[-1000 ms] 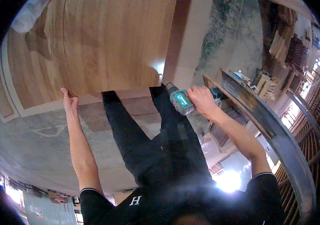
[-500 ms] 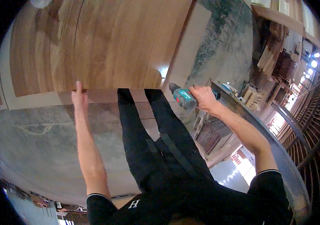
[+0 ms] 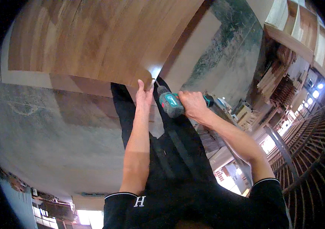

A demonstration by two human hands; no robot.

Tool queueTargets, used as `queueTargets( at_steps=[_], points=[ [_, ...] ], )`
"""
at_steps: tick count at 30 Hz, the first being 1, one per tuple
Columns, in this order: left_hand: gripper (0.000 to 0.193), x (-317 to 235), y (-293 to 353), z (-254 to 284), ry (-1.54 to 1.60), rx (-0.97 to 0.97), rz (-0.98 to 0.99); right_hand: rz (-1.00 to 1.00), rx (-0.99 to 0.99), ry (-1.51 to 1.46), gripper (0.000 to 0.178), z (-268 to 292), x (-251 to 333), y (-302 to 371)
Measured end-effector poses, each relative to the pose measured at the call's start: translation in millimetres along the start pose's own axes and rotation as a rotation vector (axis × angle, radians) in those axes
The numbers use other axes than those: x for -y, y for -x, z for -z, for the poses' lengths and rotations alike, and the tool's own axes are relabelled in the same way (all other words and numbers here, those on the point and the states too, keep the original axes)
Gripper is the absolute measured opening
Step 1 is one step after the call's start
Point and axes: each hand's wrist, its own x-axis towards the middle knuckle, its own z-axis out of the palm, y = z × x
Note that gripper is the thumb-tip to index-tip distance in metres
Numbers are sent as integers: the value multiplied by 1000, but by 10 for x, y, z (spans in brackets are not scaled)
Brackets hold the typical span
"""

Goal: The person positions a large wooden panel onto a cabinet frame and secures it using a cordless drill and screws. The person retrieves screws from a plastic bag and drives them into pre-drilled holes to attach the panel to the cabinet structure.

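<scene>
My right hand (image 3: 193, 104) is wrapped round the handle of a teal and grey cordless drill (image 3: 171, 104). The drill's bit points away from me toward the near right corner of a wide brown wood panel (image 3: 94, 42). A bright light spot shines on that corner. My left hand (image 3: 145, 96) grips the panel's near edge there, just left of the bit, with thumb and a finger a little apart. Whether a screw sits at the bit's tip is too small to tell.
A pale board (image 3: 27, 77) lies under the panel and shows along its edges. Dusty grey floor (image 3: 55, 118) spreads on the left. At the right stand a cluttered bench (image 3: 242, 114), stacked wood strips (image 3: 273, 72), wooden shelving (image 3: 296, 30) and a round wire guard (image 3: 303, 152).
My left hand has moved right along the panel's near edge to its corner. My right hand has brought the drill left to the corner. The view has shifted.
</scene>
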Motion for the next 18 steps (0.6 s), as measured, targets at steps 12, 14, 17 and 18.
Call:
queueTargets(
  at_steps=[12, 14, 17, 18],
  points=[
    [57, 30, -166, 232, 14, -41, -10, 158, -45, 53, 21, 69, -118, -61],
    [58, 37, -77, 137, -5, -64, -40, 149, -41, 33, 25, 76, -103, -57],
    [55, 11, 12, 30, -93, -70, -50, 126, -46, -8, 34, 11, -129, -22],
    [54, 8, 41, 0, -102, -61, -69, 114, -52, -21, 38, 0, -128, -16]
  ],
)
